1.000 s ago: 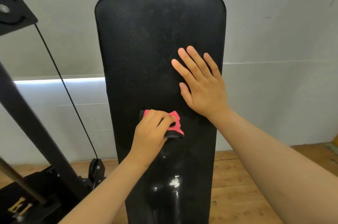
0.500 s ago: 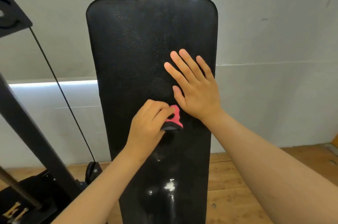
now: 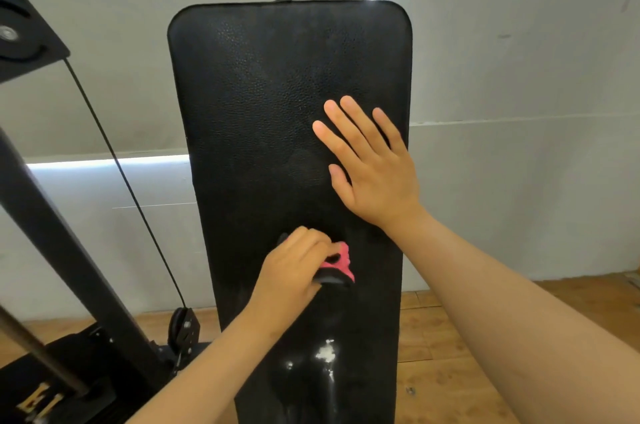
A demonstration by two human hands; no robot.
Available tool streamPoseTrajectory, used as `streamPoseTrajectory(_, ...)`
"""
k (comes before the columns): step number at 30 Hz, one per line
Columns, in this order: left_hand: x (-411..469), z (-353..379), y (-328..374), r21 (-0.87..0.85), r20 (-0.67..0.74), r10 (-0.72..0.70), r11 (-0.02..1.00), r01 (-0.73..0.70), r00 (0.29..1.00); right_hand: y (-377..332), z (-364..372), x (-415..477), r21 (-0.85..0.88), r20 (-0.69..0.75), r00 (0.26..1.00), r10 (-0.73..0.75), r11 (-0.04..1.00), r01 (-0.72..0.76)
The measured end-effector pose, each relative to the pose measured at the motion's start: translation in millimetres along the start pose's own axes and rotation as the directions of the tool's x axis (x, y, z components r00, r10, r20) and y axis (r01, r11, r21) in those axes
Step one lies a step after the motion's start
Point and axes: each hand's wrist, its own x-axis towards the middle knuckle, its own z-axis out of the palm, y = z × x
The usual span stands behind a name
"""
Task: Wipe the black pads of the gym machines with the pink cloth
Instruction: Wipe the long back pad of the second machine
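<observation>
A left hand (image 3: 294,267) curls its fingers around a bunched pink cloth (image 3: 341,264) and presses it against a tall black pad (image 3: 263,94). The cloth pokes out just right of the knuckles (its lower edge looks dark). Up and to the right of those fingers, the right hand (image 3: 374,174) lies flat on the pad, fingers straight and slightly spread, holding nothing. Below the left fingers the pad shows shiny glare patches. Left of the fingers, a thin cable (image 3: 121,174) runs down to a small pulley (image 3: 183,326) beside a slanted black frame (image 3: 52,215). Behind the pad is a pale grey wall (image 3: 519,181) with bright strips of light, and a wooden floor (image 3: 450,337) lies beneath.
</observation>
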Motion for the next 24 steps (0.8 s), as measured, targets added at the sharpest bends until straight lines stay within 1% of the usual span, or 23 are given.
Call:
streamPoseTrajectory(2,23,-17,-4,-0.051,-0.205,-0.080,0.996,0.071,0.975,0,0,0,0.005,-0.013,1.000,0.007,1.000,-0.007)
streamPoseTrajectory(3,35,-23,-6,-0.046,-0.272,-0.094,0.995,0.084,0.958,0,0,0,0.010,-0.020,1.000,0.008,1.000,-0.007)
streamPoseTrajectory(4,46,-25,-8,-0.025,-0.297,-0.096,0.995,0.092,0.950,0,1,0,0.017,-0.023,1.000,0.007,1.000,-0.007)
streamPoseTrajectory(7,57,-15,-12,0.041,-0.249,-0.104,0.992,0.118,0.963,0,1,0,0.023,-0.019,1.000,0.005,1.000,-0.005)
streamPoseTrajectory(9,49,-6,-10,0.043,-0.228,-0.123,0.990,0.136,0.966,0,1,-1,0.011,-0.016,1.000,0.000,1.000,0.000)
streamPoseTrajectory(11,37,-1,-7,0.038,-0.210,-0.093,0.994,0.103,0.973,0,1,-1,0.010,-0.012,1.000,-0.003,1.000,0.003)
streamPoseTrajectory(13,25,3,-3,0.034,-0.163,-0.057,0.997,0.063,0.985,0,1,-1,0.015,-0.014,1.000,-0.002,1.000,0.002)
streamPoseTrajectory(15,10,8,-2,0.022,-0.085,-0.045,0.999,0.047,0.995,0,0,-1,0.008,-0.008,1.000,-0.001,1.000,0.001)
streamPoseTrajectory(17,-7,12,-3,0.029,0.028,-0.008,1.000,0.007,1.000,1,0,-1,0.001,0.003,1.000,-0.004,1.000,0.004)
streamPoseTrajectory(18,-14,13,-3,0.054,0.105,0.041,0.997,-0.047,0.994,1,0,-1,0.004,0.008,1.000,-0.004,1.000,0.004)
streamPoseTrajectory(20,-19,9,-7,0.133,0.257,0.155,0.972,-0.194,0.954,1,1,-1,0.014,0.011,1.000,-0.003,1.000,0.002)
streamPoseTrajectory(21,-14,2,-10,0.162,0.288,0.185,0.957,-0.239,0.939,1,1,-2,0.017,0.008,1.000,-0.002,1.000,0.002)
streamPoseTrajectory(22,-5,-8,-13,0.183,0.267,0.192,0.952,-0.245,0.944,1,1,-2,0.019,0.003,1.000,-0.001,1.000,0.001)
streamPoseTrajectory(23,8,-19,-16,0.199,0.189,0.180,0.956,-0.217,0.965,1,1,-2,0.020,-0.001,1.000,-0.002,1.000,0.002)
streamPoseTrajectory(24,25,-32,-19,0.202,0.067,0.148,0.966,-0.159,0.987,1,1,-2,0.019,0.000,1.000,-0.002,1.000,0.002)
